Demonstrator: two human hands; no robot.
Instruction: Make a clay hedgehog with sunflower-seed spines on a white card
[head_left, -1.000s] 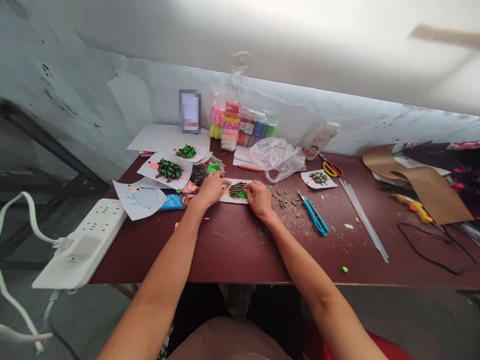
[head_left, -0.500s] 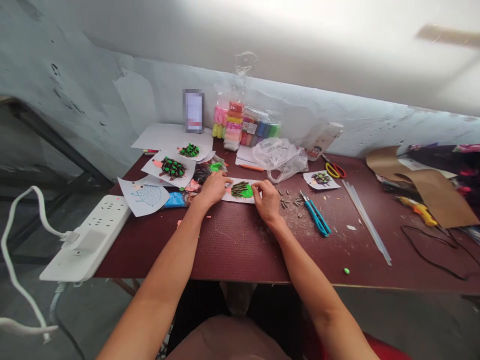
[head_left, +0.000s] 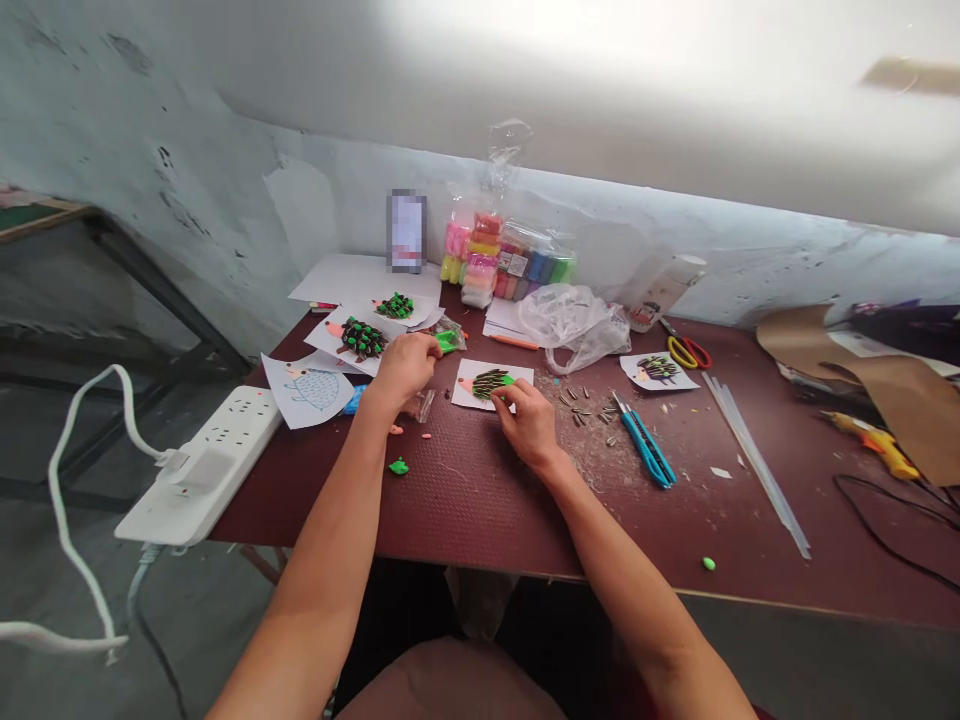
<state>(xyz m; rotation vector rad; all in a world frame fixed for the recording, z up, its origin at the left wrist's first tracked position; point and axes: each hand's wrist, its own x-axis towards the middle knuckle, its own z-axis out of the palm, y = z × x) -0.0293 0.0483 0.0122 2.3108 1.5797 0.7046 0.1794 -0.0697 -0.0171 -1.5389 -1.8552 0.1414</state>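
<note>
A white card (head_left: 466, 397) lies in front of me, bearing a hedgehog figure (head_left: 489, 384) of green clay with dark seeds in rows and a pink snout. My right hand (head_left: 527, 418) rests over the card's right part, fingertips pinched together at the green clay; anything between them is too small to make out. To the left, my left hand (head_left: 405, 372) is off the card, its fingers curled beside a bag with green clay (head_left: 450, 340); what they hold, if anything, is hidden. A small green clay lump (head_left: 399, 467) sits below that hand. Loose seeds (head_left: 577, 408) lie right of the card.
Finished-looking hedgehog cards (head_left: 361, 338) and a drawn hedgehog sheet (head_left: 311, 390) lie left. Clay packs (head_left: 480, 260), a plastic bag (head_left: 574, 325) and a bottle (head_left: 664, 290) stand behind. Right are a blue cutter (head_left: 645, 445), scissors (head_left: 686, 350), clear sticks (head_left: 757, 465) and a glue gun (head_left: 874, 445).
My left hand has left the card and moved left, towards the bag with green clay. My right hand stays at the hedgehog. The view has shifted, and a green lump now shows at the front left.
</note>
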